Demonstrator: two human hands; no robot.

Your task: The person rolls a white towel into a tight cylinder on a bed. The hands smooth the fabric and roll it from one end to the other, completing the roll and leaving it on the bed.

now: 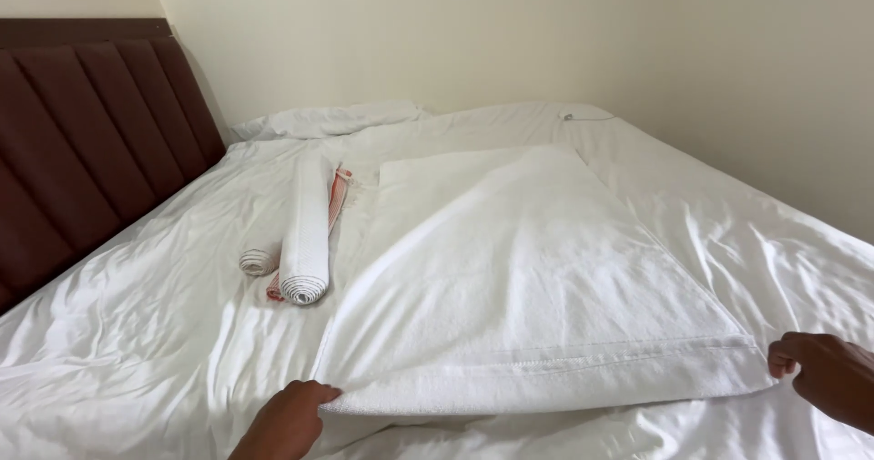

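- My left hand [289, 417] enters from the bottom edge, knuckles up, fingers curled closed over the near left corner of the white towel [528, 305]; the fingertips are tucked under the hem, so I cannot see them.
- My right hand [824, 374] comes in from the right edge, wrist low, fingers bent into a pinch on the near right corner of the same towel.
- Both hands grip the towel's stitched near edge, well apart, and the edge runs taut between them, just above the sheet.
- The towel slopes away from me, lying spread across the middle of the bed [137, 333], far end flat on the sheet.
- Count: one spread towel; two rolled white towels to its left, a long roll [306, 232] and a shorter roll [259, 261] touching it; one red-striped cloth [338, 196] under the long roll.
- One pillow [332, 120] lies at the far end, by the wall.
- One brown padded headboard [82, 141] stands on the left.
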